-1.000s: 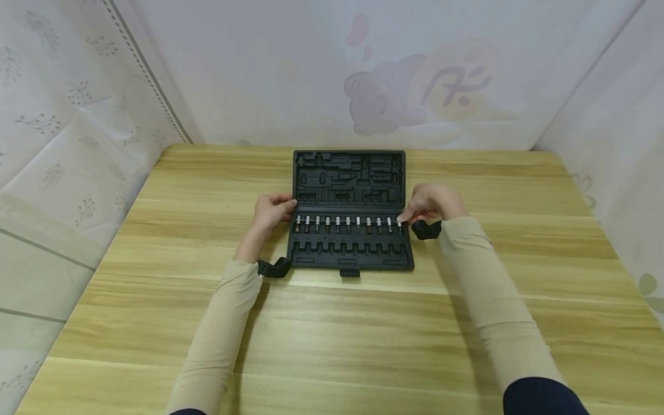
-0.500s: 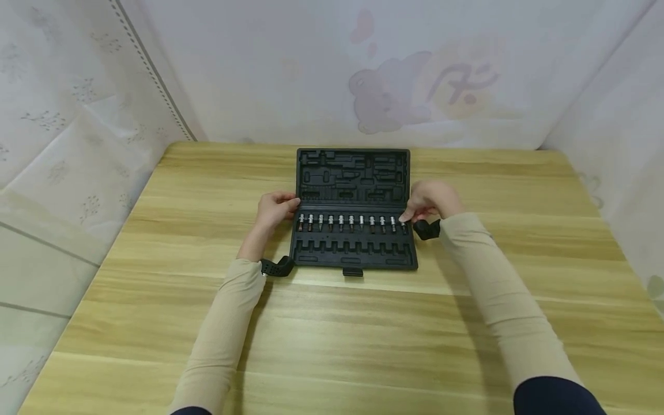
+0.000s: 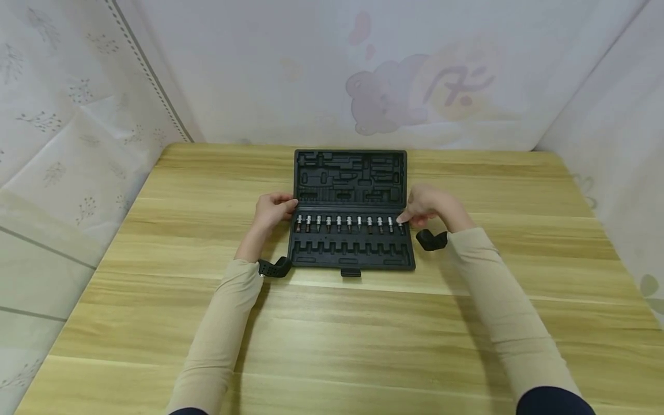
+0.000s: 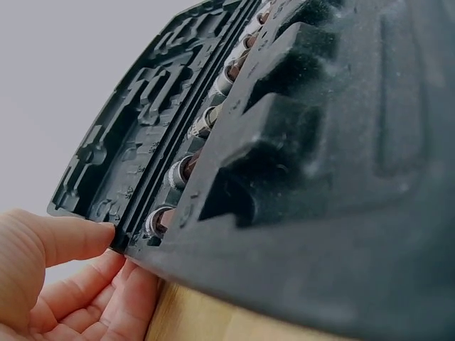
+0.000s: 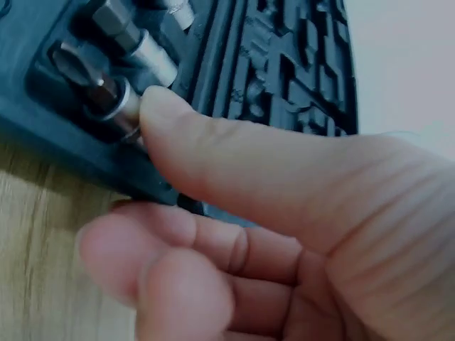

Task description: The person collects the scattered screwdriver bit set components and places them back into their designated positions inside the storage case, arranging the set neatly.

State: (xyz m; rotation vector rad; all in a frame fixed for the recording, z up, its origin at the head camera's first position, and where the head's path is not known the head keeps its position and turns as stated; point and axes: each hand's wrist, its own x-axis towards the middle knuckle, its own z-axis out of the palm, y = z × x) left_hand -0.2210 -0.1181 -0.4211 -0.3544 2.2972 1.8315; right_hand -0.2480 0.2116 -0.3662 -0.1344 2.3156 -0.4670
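Observation:
An open black tool case (image 3: 350,256) lies flat on the wooden table, its empty moulded lid (image 3: 350,176) folded back. A row of several chrome bit sockets (image 3: 349,223) stands in the near tray. My left hand (image 3: 282,206) rests at the case's left edge by the hinge. In the left wrist view its thumb tip (image 4: 103,234) touches the case corner (image 4: 135,238), with the other fingers relaxed below. My right hand (image 3: 407,218) is at the right end of the row. Its thumb (image 5: 213,153) presses on the rightmost bit socket (image 5: 106,96), and its fingers curl against the case wall.
The table (image 3: 332,340) is walled by white sheets at the back and on both sides. Black wrist-worn cameras (image 3: 275,268) (image 3: 432,239) sit beside the case on either side. A latch tab (image 3: 350,272) sticks out at the case's near edge.
My right wrist has dropped slightly toward me while the thumb stays on the rightmost bit socket. The left hand and the case have not moved.

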